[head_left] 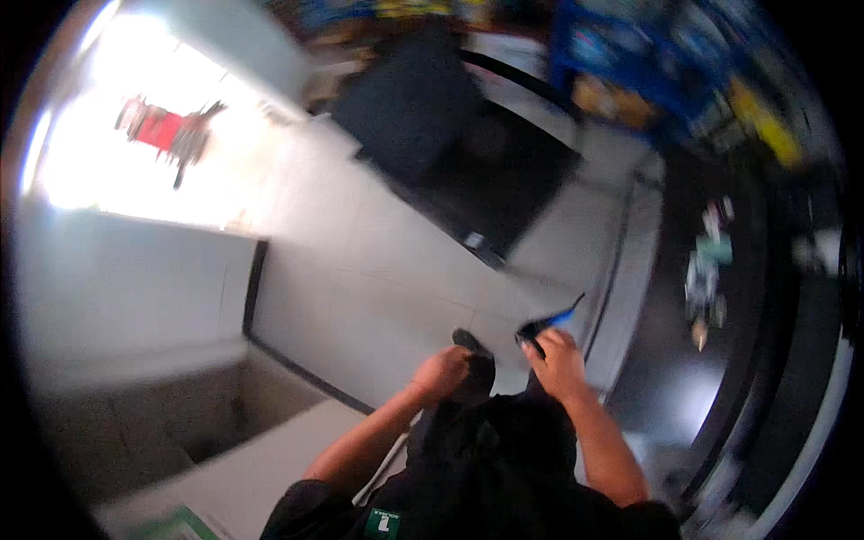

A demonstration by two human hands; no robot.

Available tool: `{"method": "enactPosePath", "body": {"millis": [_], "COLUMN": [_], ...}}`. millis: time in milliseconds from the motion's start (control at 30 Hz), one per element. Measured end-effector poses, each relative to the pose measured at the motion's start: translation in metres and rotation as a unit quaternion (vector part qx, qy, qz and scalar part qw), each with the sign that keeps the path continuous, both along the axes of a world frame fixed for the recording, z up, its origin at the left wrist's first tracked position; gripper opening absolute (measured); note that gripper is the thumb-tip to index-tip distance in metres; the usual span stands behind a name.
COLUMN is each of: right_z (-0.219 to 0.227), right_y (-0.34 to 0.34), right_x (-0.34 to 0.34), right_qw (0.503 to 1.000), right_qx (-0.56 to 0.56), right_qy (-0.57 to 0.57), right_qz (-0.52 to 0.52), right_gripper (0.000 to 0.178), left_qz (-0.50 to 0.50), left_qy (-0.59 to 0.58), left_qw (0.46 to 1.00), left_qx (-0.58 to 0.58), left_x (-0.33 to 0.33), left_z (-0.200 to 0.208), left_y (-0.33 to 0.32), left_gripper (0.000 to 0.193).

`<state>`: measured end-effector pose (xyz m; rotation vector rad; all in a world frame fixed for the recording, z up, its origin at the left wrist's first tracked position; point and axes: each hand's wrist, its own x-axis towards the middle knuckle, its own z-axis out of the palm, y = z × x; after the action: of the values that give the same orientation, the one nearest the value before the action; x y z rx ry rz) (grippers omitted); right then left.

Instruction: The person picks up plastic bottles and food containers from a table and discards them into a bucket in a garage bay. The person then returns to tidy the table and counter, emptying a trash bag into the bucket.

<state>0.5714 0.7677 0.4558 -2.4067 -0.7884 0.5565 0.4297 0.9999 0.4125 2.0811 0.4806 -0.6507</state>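
Observation:
My left hand (441,373) is closed in front of my body, above my dark-clad leg and foot (475,367). Whether it grips anything is hidden by the blur and the dark clothing behind it. Further right, my right hand (560,364) is closed around a small black and blue thing (547,322). This thing looks flat, and a thin black end sticks out from it up and to the right. Its exact kind is too blurred to tell. My two hands are apart from each other.
Pale floor tiles (360,261) spread ahead. A large black piece of furniture (450,135) stands on them. On the right runs a dark counter (666,360) with small items (706,270). A low white wall (144,297) borders a bright doorway at left. Blue shelving (630,54) is far right.

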Motion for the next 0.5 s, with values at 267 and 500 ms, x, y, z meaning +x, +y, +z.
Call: {"method": "enactPosePath", "body": {"millis": [267, 500], "right_z": [0.09, 0.105], "right_y": [0.252, 0.432], "right_x": [-0.061, -0.072], "right_qw": [0.902, 0.818], "right_qx": [0.084, 0.229], "right_qy": [0.062, 0.038], "right_qz": [0.42, 0.527], "right_gripper": [0.022, 0.018], "left_qz": [0.067, 0.209], "left_qy": [-0.268, -0.085], "left_qw": [0.951, 0.958], "left_qx": [0.136, 0.175], "left_x": [-0.08, -0.173], "left_z": [0.09, 0.065], "left_y": [0.134, 0.269], "left_gripper": [0.059, 0.034]}}
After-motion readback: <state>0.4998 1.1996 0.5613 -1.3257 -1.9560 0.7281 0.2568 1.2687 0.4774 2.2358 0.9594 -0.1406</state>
